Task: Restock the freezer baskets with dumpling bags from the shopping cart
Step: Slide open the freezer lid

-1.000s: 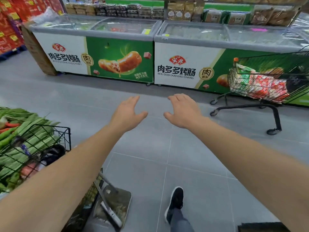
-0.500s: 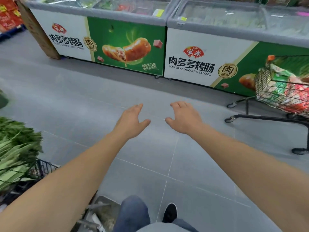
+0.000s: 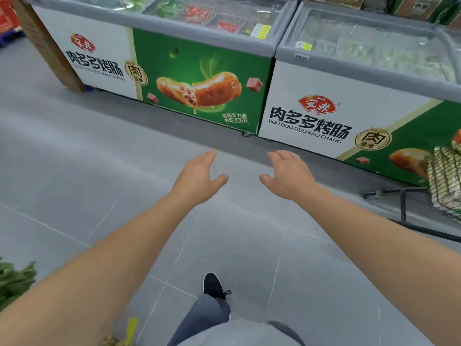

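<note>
Two bare arms are stretched out over the grey tiled floor (image 3: 124, 156) of a supermarket aisle, in front of a row of glass-lidded chest freezers. The left hand (image 3: 197, 179) and the right hand (image 3: 289, 176) are held palm-down, side by side but apart, fingers straight and loosely spread, with nothing gripped in either. A black shoe (image 3: 213, 284) is planted on the tiles below them.

The dumpling bags (image 3: 446, 176) are seen packed in the wire shopping cart (image 3: 404, 208), which is cut off by the right edge of the frame, parked just beside the right-hand freezer (image 3: 324, 93). The freezer baskets (image 3: 219, 16) are visible only through the sliding lid of the left-hand freezer (image 3: 104, 28); red and green packs are made out inside, though how full they are cannot be told.

The step in hand is judged to be the walk up to the cart, with no restocking yet begun. It would be done well if the body were turned rightward first, so that the cart is faced squarely. A bag should be gripped across its middle with both hands, since frozen, slick packaging is likely to slip. A freezer lid would have to be slid open before any bag is carried over. Leafy greens (image 3: 15, 280) are glimpsed at the lower left.
</note>
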The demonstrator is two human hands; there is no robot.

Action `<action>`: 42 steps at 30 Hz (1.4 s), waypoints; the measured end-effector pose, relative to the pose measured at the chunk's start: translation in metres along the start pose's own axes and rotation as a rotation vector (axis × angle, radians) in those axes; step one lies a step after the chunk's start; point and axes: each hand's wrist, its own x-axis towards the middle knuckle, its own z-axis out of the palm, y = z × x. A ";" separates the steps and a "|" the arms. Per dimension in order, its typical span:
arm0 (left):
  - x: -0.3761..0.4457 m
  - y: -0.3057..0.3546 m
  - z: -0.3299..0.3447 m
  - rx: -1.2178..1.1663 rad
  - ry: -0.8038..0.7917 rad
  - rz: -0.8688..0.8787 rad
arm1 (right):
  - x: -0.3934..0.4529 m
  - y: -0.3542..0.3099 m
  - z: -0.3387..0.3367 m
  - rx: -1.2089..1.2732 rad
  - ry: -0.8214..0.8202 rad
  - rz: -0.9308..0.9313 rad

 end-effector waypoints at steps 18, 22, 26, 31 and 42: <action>0.356 -0.038 -0.048 0.012 -0.023 -0.061 | 0.351 0.020 -0.024 0.211 -0.055 0.013; 0.424 -0.032 -0.058 0.015 -0.023 -0.084 | 0.424 0.032 -0.032 0.288 -0.137 0.034; 0.505 -0.032 -0.068 0.013 -0.012 -0.064 | 0.503 0.044 -0.047 0.327 -0.147 0.051; 0.613 -0.041 -0.081 -0.008 -0.038 -0.026 | 0.613 0.062 -0.074 0.314 -0.089 0.084; 0.841 -0.066 -0.115 0.014 -0.159 0.105 | 0.819 0.089 -0.127 0.328 -0.053 0.334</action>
